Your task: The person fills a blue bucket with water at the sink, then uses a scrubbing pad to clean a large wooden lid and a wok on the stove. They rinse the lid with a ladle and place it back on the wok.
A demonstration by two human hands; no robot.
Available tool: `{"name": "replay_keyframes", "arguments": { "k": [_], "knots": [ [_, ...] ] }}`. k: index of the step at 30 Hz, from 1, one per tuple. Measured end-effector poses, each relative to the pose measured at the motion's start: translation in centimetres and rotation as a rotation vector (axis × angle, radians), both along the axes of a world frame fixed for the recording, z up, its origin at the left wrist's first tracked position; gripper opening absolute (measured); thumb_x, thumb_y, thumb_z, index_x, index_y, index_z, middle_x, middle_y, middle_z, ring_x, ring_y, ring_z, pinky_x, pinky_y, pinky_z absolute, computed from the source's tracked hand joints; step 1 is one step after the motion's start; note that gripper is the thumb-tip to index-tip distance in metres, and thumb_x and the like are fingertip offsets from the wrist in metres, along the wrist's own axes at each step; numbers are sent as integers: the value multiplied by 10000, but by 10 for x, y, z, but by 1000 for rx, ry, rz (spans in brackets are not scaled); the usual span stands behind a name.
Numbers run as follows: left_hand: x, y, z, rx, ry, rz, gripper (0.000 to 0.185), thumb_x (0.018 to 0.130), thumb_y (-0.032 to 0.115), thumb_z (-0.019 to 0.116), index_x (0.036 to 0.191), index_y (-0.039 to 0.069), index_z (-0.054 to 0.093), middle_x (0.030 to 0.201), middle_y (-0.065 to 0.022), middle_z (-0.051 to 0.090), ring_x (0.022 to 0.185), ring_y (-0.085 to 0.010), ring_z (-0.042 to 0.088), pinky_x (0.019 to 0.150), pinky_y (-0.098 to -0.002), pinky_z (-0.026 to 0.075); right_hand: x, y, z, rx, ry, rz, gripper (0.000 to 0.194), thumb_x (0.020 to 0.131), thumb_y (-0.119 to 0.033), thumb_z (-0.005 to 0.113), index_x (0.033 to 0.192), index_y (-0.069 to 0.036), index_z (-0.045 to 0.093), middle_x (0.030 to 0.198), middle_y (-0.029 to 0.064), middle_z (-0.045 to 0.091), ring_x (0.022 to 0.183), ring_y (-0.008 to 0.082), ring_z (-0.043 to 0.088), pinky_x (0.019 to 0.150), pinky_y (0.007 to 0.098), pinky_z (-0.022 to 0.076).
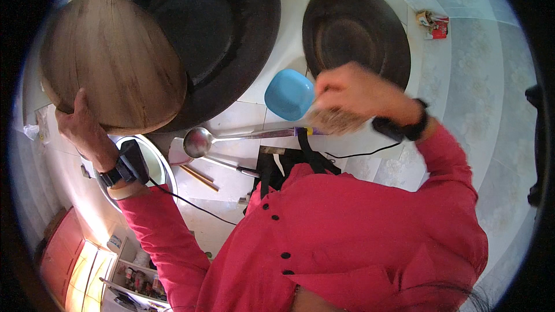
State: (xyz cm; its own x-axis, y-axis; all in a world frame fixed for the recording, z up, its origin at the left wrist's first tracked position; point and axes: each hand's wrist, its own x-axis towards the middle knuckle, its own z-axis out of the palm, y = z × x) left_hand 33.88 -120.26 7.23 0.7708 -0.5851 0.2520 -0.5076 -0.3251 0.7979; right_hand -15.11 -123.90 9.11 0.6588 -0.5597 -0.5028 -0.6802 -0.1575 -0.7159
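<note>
My left hand (80,132) grips the near edge of a round wooden lid (115,65), which is tilted over the left side of a large dark wok (256,21). In my right hand (353,93), blurred, is a bundle brush (338,120) of light brown bristles, its bristles pointing down towards me. The hand is over the near edge of a smaller dark wok (347,39). Just left of that hand stands a light blue plastic bowl (289,94). A metal ladle (198,143) lies on the tiled surface between my arms.
Nearer to me are a spatula (177,151) and a pair of chopsticks (201,178). A round white-rimmed container (171,173) stands below my left wrist. A small red packet (439,29) lies by the right wall. Jars (138,281) fill a shelf at the lower left.
</note>
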Motion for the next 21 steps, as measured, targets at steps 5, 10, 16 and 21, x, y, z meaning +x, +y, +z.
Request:
{"name": "replay_keyframes", "arguments": {
  "k": [5,10,16,21],
  "knots": [
    [5,0,-4,-7,-94,-16,495,846,237,757,1157,-130,640,1079,-214,717,919,-278,684,847,-389,551,-2,-70,107,-140,-73,-122,218,944,-253,680,959,-39,723,831,-5,689,752,82,623,698,265,528],
    [6,0,-1,101,-166,37,487,834,227,754,1148,-129,644,1048,-238,725,907,-309,701,835,-408,554,59,-178,182,-18,218,234,439,998,-339,630,1312,-32,620,1196,153,641,1063,230,589,947,358,469],
    [-2,3,3,30,-128,-2,451,832,154,742,1174,-118,629,1086,-261,721,984,-331,704,908,-415,535,116,-215,33,61,-337,-40,309,1054,-319,560,1051,-37,686,900,-8,652,822,83,611,701,265,514],
    [-2,2,5,103,-187,52,480,839,168,747,1194,-121,603,1085,-279,710,971,-369,694,906,-423,528,236,-227,-127,-3,-449,-230,288,967,-308,658,1049,-37,713,927,68,725,872,167,682,778,350,564]
  ]
}}
